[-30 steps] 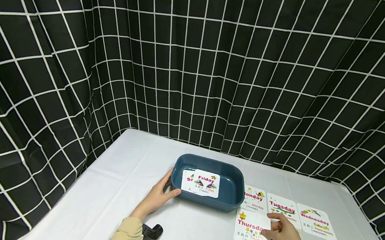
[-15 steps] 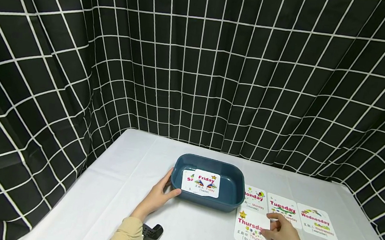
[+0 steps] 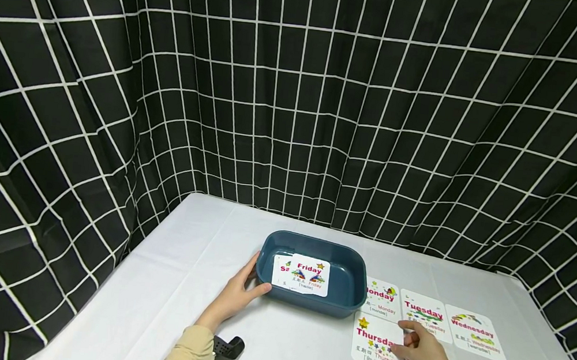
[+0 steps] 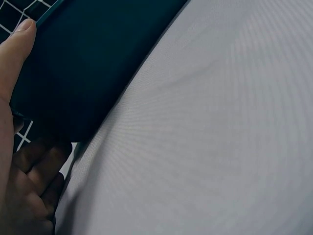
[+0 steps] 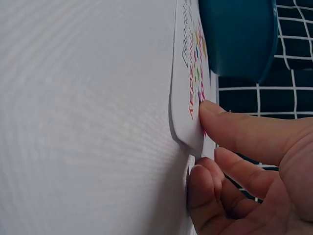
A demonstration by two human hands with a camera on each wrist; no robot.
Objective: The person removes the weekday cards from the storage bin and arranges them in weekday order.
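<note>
My left hand (image 3: 236, 297) grips the left end of a dark blue plastic bin (image 3: 346, 310), thumb at the front rim and fingers round the side. Inside the bin lie a Friday card (image 3: 309, 276) and, partly under it, a card whose visible letters read "Sa" (image 3: 280, 280). My right hand (image 3: 425, 355) holds the right edge of a Thursday card (image 3: 376, 351) low at the table. In the right wrist view the thumb (image 5: 230, 122) presses on the card's printed face, with the other fingers curled beside and below its edge.
Behind the Thursday card lie a Monday card (image 3: 382, 299), partly hidden by the bin, a Tuesday card (image 3: 423, 309), partly behind my right hand, and a Wednesday card (image 3: 477, 334). A white cloth covers the table (image 3: 293, 348). Black curtains with a white grid (image 3: 323, 90) surround it.
The Thursday card has shifted very slightly and settled squarer below the Monday card, my right hand moving a little with it. My left hand and the bin stay in place.
</note>
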